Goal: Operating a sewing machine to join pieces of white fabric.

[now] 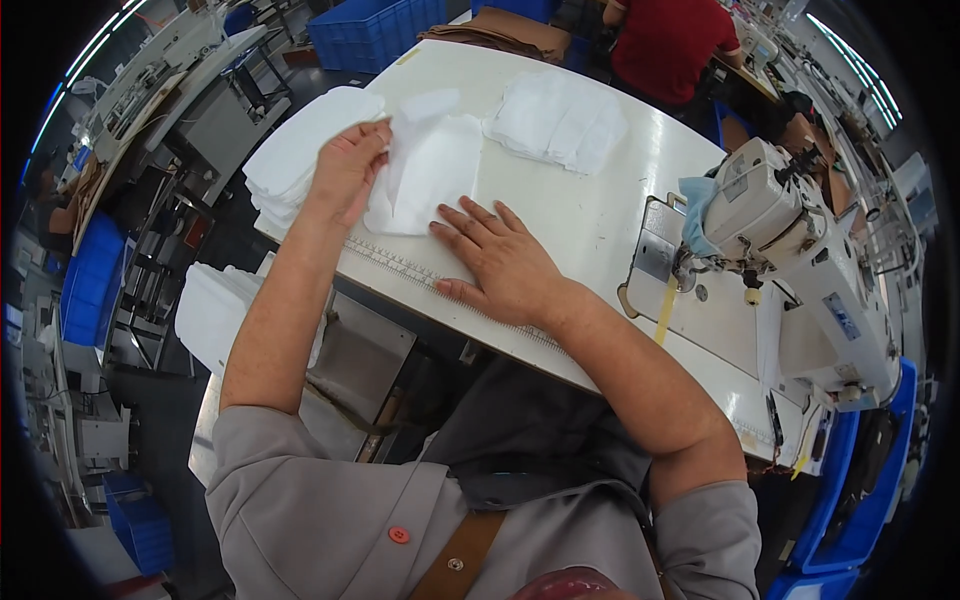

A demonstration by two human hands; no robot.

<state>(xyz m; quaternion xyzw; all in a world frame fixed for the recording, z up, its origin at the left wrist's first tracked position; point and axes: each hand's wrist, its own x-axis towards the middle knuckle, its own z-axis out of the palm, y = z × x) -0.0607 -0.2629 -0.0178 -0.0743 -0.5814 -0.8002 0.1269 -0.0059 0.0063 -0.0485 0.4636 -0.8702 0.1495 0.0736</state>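
Pinching a thin white fabric sheet (pixel 408 150), the left hand (pixel 350 167) apparently separates it; the right hand (pixel 502 262) lies spread flat on the glossy white tabletop (pixel 575 225), seemingly bracing.

a sewing workshop — sewing machine (pixel 822 285), stacked white fabric pieces (pixel 562 122), blue crates (pixel 375 35).

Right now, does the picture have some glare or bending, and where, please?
Head view: ceiling lights glow as bright, curved strips near the rim; head view: the white table has a pale sheen and a bowed far edge; head view: the white piece in the left hand shows little surface detail.
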